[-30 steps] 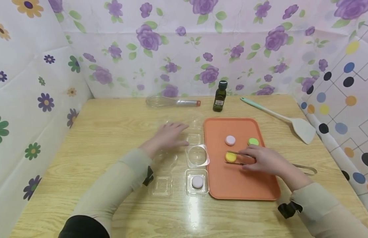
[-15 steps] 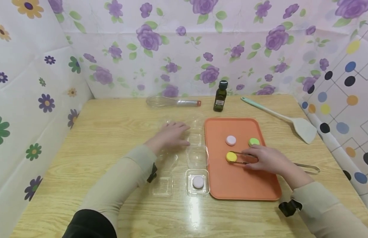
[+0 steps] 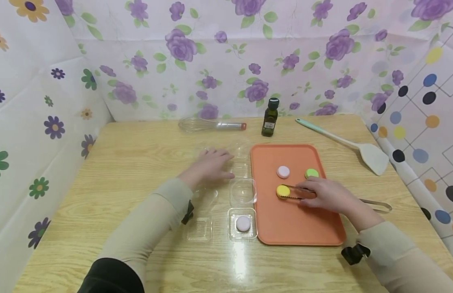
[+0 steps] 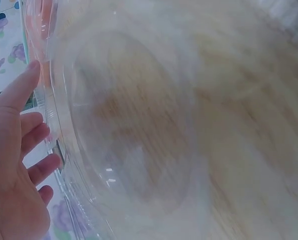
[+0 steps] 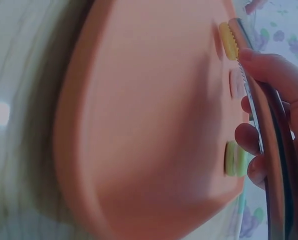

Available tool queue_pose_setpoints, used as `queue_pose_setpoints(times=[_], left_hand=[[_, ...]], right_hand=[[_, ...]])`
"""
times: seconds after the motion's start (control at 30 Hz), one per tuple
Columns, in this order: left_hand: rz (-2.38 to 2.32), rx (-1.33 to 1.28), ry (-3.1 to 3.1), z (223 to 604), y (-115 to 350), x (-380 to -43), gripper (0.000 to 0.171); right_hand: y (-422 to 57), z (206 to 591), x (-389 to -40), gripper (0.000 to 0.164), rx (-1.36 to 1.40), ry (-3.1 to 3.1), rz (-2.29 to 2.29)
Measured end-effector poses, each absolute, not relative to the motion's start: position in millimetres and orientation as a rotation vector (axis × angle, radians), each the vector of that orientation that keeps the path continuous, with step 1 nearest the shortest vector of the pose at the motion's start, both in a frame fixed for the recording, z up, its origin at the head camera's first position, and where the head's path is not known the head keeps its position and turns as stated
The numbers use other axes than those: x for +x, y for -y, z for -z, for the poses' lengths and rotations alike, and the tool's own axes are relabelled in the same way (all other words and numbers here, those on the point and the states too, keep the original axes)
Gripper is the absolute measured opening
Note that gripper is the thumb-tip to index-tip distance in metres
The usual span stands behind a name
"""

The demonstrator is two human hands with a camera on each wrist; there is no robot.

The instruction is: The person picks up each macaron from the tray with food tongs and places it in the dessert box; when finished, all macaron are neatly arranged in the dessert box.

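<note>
In the head view my right hand (image 3: 327,195) holds metal tongs (image 5: 271,150) over the orange tray (image 3: 299,230). Their toothed tips grip a yellow macaron (image 3: 283,191); the right wrist view shows it just above the tray, with a shadow beside it. A pink macaron (image 3: 283,171) and a green macaron (image 3: 311,173) lie on the tray behind. My left hand (image 3: 211,165) is among clear plastic boxes, fingers loosely spread, fingertips close to a box's clear edge (image 4: 64,115) in the left wrist view. A pale macaron (image 3: 243,224) sits in the nearest box (image 3: 229,232), its lid (image 3: 252,199) folded back.
Another clear box (image 3: 198,234) stands to the left, partly behind my sleeve. Along the back lie a whisk (image 3: 211,125) and a spatula (image 3: 370,156), with a dark bottle (image 3: 269,122) upright between them. Patterned sheets enclose the table (image 3: 120,162) on three sides.
The tongs' tips have drawn together around the yellow macaron. My left hand has shifted slightly to the right, and the bright glint on the folded-back lid has faded.
</note>
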State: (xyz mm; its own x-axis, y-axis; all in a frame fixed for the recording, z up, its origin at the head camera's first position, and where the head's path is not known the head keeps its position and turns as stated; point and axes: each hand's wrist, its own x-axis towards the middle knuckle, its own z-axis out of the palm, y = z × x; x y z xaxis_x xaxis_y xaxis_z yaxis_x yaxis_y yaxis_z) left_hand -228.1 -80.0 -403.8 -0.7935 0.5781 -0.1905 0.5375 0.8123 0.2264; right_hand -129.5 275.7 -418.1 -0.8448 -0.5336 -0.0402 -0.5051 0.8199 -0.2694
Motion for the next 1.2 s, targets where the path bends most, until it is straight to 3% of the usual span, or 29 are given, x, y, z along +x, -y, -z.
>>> queue_pose_setpoints(times=[0.63,1.2], left_hand=[[-0.261,0.863,-2.767,408.5,80.2,-227.6,0.075],[-0.318,0.846,-2.776,407.6,81.1,-225.1,0.074]], right_hand=[[-243.3,395.3,-156.6,0.035,-0.866,-2.925,0.444],[-183.8,379.9,-202.8,0.046,-0.802,-2.794,0.391]])
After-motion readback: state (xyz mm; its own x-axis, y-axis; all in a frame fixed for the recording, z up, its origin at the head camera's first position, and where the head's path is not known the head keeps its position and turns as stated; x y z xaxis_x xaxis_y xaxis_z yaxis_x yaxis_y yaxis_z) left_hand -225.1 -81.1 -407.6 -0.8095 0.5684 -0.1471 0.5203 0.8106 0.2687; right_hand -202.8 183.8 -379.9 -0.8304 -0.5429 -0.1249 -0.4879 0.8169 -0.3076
